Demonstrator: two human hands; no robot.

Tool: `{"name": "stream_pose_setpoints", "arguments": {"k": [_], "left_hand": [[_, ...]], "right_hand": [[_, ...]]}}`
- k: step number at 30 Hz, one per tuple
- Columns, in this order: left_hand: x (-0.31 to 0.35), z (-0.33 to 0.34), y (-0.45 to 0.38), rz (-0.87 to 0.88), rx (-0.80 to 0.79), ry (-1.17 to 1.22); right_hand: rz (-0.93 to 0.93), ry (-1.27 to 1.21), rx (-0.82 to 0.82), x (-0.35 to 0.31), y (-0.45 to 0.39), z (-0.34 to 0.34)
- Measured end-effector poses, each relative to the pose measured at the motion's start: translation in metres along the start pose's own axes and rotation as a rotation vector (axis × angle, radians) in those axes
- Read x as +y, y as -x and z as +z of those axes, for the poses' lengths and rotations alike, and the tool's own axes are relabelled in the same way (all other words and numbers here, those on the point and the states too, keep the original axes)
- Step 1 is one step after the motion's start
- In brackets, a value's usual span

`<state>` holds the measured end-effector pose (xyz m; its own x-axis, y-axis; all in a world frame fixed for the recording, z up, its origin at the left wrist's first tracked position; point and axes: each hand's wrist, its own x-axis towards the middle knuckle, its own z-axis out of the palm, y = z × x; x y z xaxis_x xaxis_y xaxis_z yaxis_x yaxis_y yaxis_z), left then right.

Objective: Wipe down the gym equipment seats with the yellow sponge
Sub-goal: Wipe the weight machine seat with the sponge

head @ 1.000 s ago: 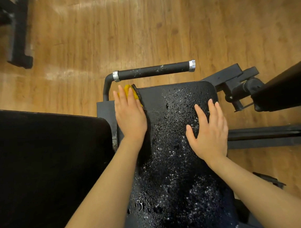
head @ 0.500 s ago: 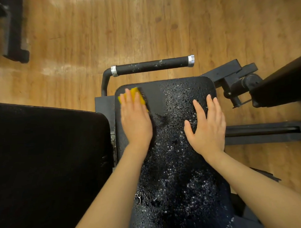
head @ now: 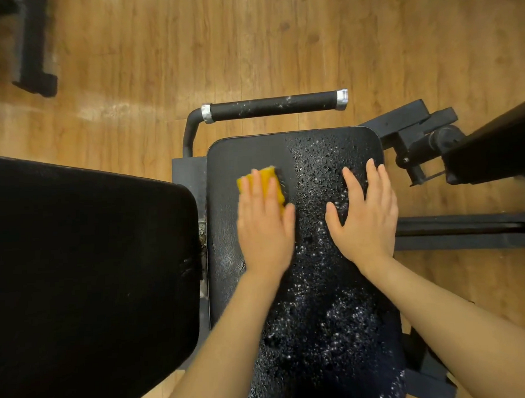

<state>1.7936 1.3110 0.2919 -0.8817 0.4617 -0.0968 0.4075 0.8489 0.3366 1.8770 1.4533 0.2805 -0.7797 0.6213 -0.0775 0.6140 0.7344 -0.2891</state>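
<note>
A black padded seat (head: 324, 309) runs from the centre down to the lower edge of the head view, with white foam droplets over its right and near parts. Its far-left part looks wiped smooth. My left hand (head: 263, 225) presses flat on the yellow sponge (head: 268, 176) on the seat's left half, fingers straight over it, thumb beside it. Only the sponge's far end shows. My right hand (head: 364, 216) rests flat on the wet right half, fingers spread.
A larger black pad (head: 79, 279) adjoins the seat on the left. Beyond the seat's far edge is a black handle bar (head: 273, 106) with silver ends. Black machine frame parts (head: 425, 133) stand at the right. Wooden floor (head: 220, 51) surrounds everything.
My left hand has slid the sponge from the seat's far-left corner toward me and to the right, leaving a wiped area behind. My right hand stays flat in place.
</note>
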Motion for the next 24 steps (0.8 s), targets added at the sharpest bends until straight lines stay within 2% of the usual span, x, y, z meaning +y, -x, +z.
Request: {"name": "stream_pose_setpoints", "arguments": {"k": [2,4,8,11,14,17,21,24], "left_hand": [[0.004,0.004,0.020,0.123,-0.068,-0.037],[-0.013,0.000,0.020,0.130,-0.069,-0.056],[-0.047,-0.012,0.007,-0.139,0.023,-0.056],[-0.028,-0.006,0.015,-0.211,0.069,-0.004],[0.006,0.009,0.038,-0.071,0.002,0.014],[0.001,0.010,0.053,0.070,-0.058,-0.001],[-0.047,-0.011,0.052,-0.157,-0.012,0.011],[-0.056,-0.016,0.066,-0.290,0.046,0.044]], "right_hand": [[-0.002,-0.008,0.007,0.000,0.000,-0.001],[-0.007,-0.003,0.007,0.000,0.000,-0.001],[-0.004,0.001,0.002,0.000,-0.001,0.000],[-0.007,0.002,0.002,0.000,0.000,-0.001],[-0.008,0.000,0.006,0.000,0.000,0.000],[-0.013,0.000,0.008,0.000,0.000,-0.001],[-0.014,-0.013,0.020,0.000,0.000,0.001],[-0.020,-0.008,0.019,0.000,0.001,0.001]]}}
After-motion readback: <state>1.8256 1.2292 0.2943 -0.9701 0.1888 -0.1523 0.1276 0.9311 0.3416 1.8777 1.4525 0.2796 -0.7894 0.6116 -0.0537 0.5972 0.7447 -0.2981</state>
